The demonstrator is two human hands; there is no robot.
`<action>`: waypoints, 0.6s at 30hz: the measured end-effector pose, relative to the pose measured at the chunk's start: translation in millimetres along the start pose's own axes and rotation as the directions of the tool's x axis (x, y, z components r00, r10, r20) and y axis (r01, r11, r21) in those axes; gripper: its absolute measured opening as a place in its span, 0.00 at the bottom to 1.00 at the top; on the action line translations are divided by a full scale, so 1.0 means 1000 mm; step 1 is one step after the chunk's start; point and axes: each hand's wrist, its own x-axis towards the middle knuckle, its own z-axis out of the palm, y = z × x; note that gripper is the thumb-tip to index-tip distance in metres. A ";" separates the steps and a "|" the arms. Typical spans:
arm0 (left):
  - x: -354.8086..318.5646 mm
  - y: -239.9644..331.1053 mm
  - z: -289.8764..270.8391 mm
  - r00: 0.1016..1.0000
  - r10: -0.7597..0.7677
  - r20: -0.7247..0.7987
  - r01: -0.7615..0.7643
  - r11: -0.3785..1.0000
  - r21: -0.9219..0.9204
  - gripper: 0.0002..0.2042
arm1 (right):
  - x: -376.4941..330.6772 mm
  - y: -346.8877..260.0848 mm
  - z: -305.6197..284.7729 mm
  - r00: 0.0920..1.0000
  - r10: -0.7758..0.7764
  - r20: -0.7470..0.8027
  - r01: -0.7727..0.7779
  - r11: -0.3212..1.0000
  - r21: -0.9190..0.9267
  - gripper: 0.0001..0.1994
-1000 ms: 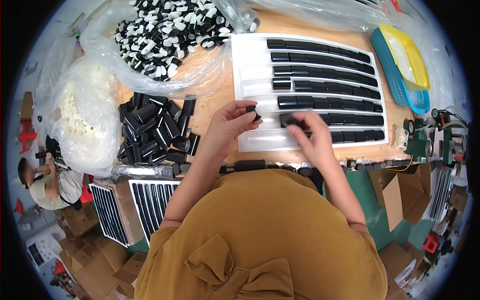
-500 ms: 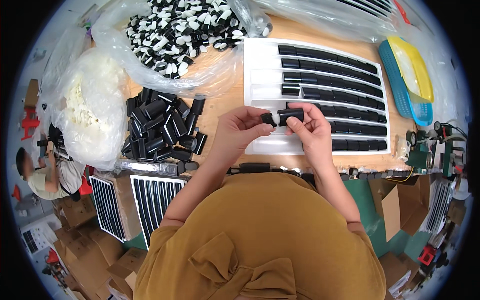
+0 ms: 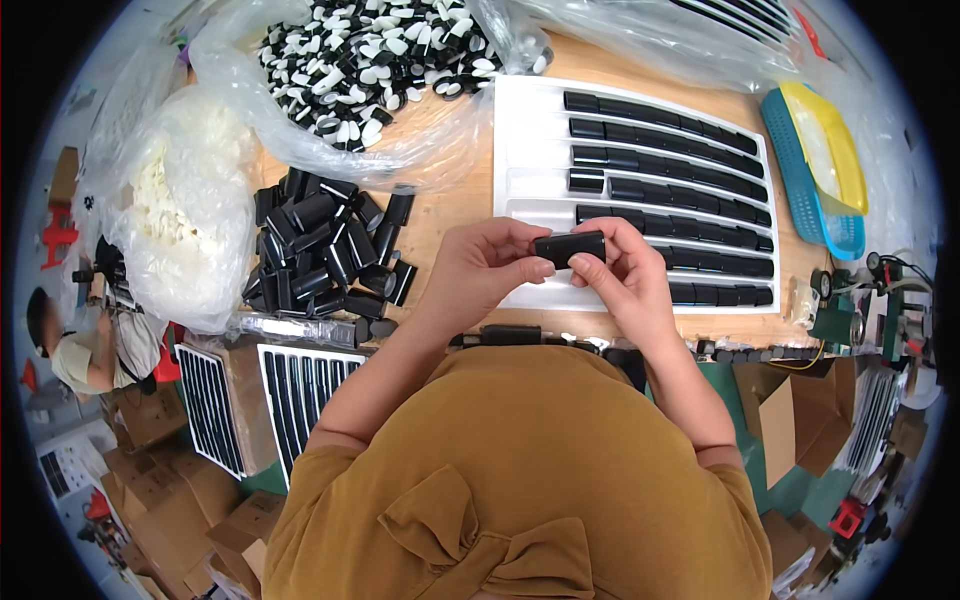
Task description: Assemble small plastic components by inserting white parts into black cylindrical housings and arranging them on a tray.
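My left hand [image 3: 488,268] and my right hand [image 3: 622,272] meet over the near edge of the table, and together they pinch a short black tube [image 3: 569,246] held level between the fingertips. Just beyond them lies a white slotted tray [image 3: 530,150] with rows of black tubes laid end to end. To the left of my left hand sits a loose heap of black tubes [image 3: 325,252] on the wooden table [image 3: 445,215].
A clear bag of black and white caps [image 3: 370,60] lies at the back. A bag of white parts [image 3: 175,215] is at the left. A blue and a yellow basket [image 3: 820,165] stand at the right. Filled trays on boxes [image 3: 250,400] sit lower left, near another person [image 3: 75,345].
My hands have come together and drawn back from the tray toward me. The two small black parts held apart before are now joined as one black tube between both hands.
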 end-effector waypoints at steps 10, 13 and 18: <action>0.017 0.006 -0.003 0.986 0.073 -0.151 -0.051 0.988 0.146 0.26 | -0.003 0.003 0.014 0.970 0.196 0.147 -0.232 0.925 0.301 0.11; 0.018 -0.010 0.011 0.981 0.122 -0.151 -0.115 0.992 0.050 0.27 | -0.009 0.010 0.020 0.939 0.205 0.277 -0.243 0.964 0.109 0.10; 0.014 -0.012 0.020 0.980 0.105 -0.168 -0.093 0.993 0.077 0.32 | -0.012 0.005 0.012 0.888 0.268 0.373 -0.230 0.962 -0.144 0.10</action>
